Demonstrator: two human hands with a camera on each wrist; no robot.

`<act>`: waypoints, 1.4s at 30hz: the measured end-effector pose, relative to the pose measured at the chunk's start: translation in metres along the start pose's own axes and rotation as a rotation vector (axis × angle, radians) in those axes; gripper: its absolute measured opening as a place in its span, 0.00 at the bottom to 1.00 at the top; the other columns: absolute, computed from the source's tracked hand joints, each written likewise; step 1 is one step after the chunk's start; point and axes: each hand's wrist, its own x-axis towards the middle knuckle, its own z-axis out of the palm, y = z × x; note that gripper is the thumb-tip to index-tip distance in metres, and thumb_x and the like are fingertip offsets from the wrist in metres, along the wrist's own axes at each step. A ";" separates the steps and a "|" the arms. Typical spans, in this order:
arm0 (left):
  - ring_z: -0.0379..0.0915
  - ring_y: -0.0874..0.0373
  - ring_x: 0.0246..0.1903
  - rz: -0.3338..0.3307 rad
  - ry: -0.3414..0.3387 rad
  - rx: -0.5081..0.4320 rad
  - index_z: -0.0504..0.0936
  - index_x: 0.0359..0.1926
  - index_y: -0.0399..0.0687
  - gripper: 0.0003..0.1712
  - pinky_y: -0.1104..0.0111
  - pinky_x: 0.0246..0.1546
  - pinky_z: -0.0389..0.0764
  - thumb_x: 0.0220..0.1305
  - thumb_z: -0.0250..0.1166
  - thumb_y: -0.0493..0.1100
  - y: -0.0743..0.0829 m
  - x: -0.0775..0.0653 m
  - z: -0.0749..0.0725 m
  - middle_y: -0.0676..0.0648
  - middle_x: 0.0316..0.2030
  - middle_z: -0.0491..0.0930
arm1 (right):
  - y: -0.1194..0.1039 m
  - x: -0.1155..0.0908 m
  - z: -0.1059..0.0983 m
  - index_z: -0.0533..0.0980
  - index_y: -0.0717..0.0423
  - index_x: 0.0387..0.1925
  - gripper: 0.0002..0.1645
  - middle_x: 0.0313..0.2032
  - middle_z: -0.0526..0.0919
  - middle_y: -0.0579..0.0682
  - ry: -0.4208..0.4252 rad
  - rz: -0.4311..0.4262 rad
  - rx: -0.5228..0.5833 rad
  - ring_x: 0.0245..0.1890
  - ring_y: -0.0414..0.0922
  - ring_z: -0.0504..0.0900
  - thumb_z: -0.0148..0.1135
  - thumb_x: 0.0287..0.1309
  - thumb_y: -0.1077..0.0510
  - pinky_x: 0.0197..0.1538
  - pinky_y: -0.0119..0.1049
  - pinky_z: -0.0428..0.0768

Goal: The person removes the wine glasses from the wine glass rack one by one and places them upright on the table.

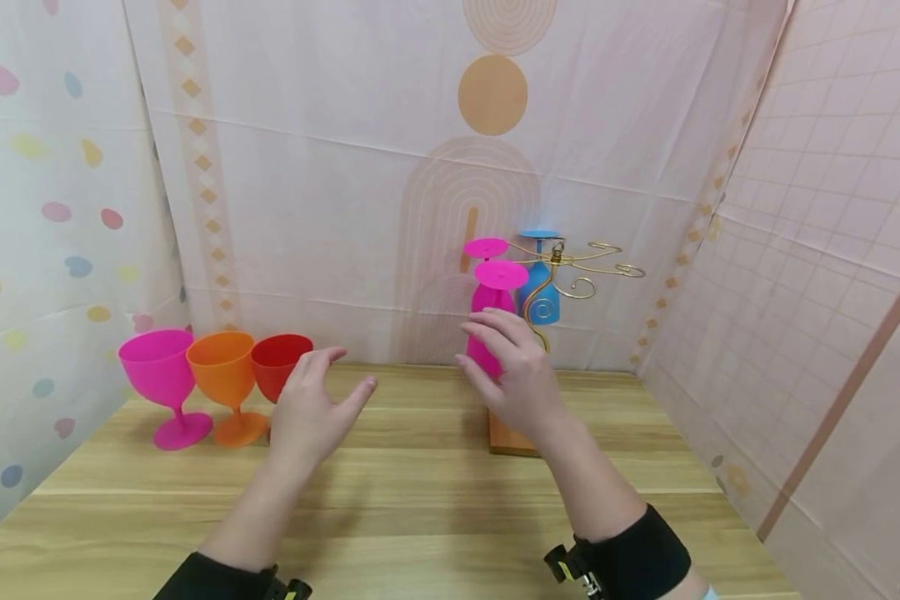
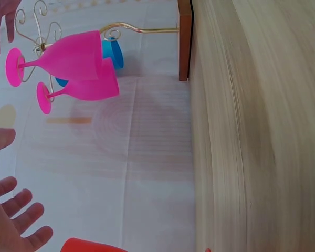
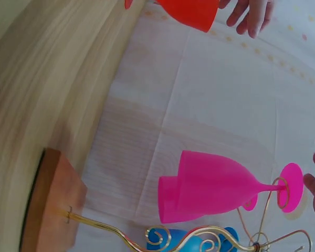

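My left hand (image 1: 311, 412) is held with its fingers and thumb apart, beside the red goblet (image 1: 276, 367), whose lower part it hides in the head view. The right hand (image 1: 517, 375) holds nothing, its fingers loosely bent close to two pink goblets (image 3: 215, 181). These hang upside down, one behind the other, by their feet from a gold wire rack (image 3: 107, 226). A blue goblet (image 1: 543, 304) also hangs on it, behind the pink pair. In the right wrist view the fingertips (image 3: 311, 181) are right by a pink foot. My right hand covers part of the rack's stem in the head view.
An orange goblet (image 1: 221, 367) and another pink goblet (image 1: 157, 367) stand upright left of the red one. The rack rises from a wooden base (image 1: 512, 440) on the wood-grain table (image 1: 412, 500). Patterned cloths (image 1: 330, 225) hang behind and at both sides.
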 end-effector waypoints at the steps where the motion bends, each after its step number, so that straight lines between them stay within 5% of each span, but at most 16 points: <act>1: 0.72 0.41 0.57 -0.005 -0.021 -0.006 0.75 0.63 0.41 0.33 0.43 0.55 0.76 0.64 0.71 0.55 0.001 0.000 0.000 0.41 0.58 0.75 | 0.001 0.002 -0.001 0.82 0.62 0.52 0.21 0.54 0.83 0.56 0.007 -0.010 -0.008 0.61 0.54 0.77 0.73 0.58 0.60 0.67 0.45 0.73; 11: 0.69 0.41 0.62 -0.079 -0.194 -0.030 0.71 0.68 0.44 0.42 0.40 0.57 0.75 0.64 0.67 0.66 0.005 0.000 0.003 0.40 0.65 0.71 | 0.013 0.020 -0.010 0.81 0.63 0.54 0.23 0.58 0.80 0.60 0.012 -0.037 -0.062 0.66 0.59 0.72 0.74 0.57 0.60 0.70 0.48 0.69; 21: 0.65 0.38 0.65 -0.140 -0.347 0.024 0.67 0.72 0.47 0.53 0.35 0.56 0.73 0.56 0.69 0.72 0.007 -0.003 0.010 0.39 0.69 0.67 | 0.021 0.031 -0.017 0.79 0.62 0.60 0.28 0.64 0.76 0.58 -0.069 0.014 -0.165 0.72 0.58 0.65 0.73 0.60 0.57 0.75 0.50 0.59; 30: 0.63 0.39 0.68 -0.169 -0.376 -0.043 0.68 0.72 0.48 0.52 0.35 0.58 0.72 0.56 0.69 0.73 0.009 -0.004 0.016 0.41 0.70 0.67 | 0.026 0.040 -0.018 0.77 0.60 0.64 0.28 0.68 0.73 0.57 -0.178 0.207 -0.300 0.72 0.55 0.65 0.69 0.65 0.54 0.69 0.53 0.69; 42: 0.69 0.41 0.64 -0.181 -0.438 -0.121 0.71 0.70 0.48 0.49 0.42 0.56 0.78 0.55 0.75 0.66 0.011 -0.009 0.027 0.41 0.66 0.72 | 0.036 0.047 -0.017 0.75 0.59 0.65 0.27 0.69 0.73 0.57 -0.290 0.239 -0.419 0.72 0.57 0.65 0.66 0.67 0.53 0.75 0.49 0.59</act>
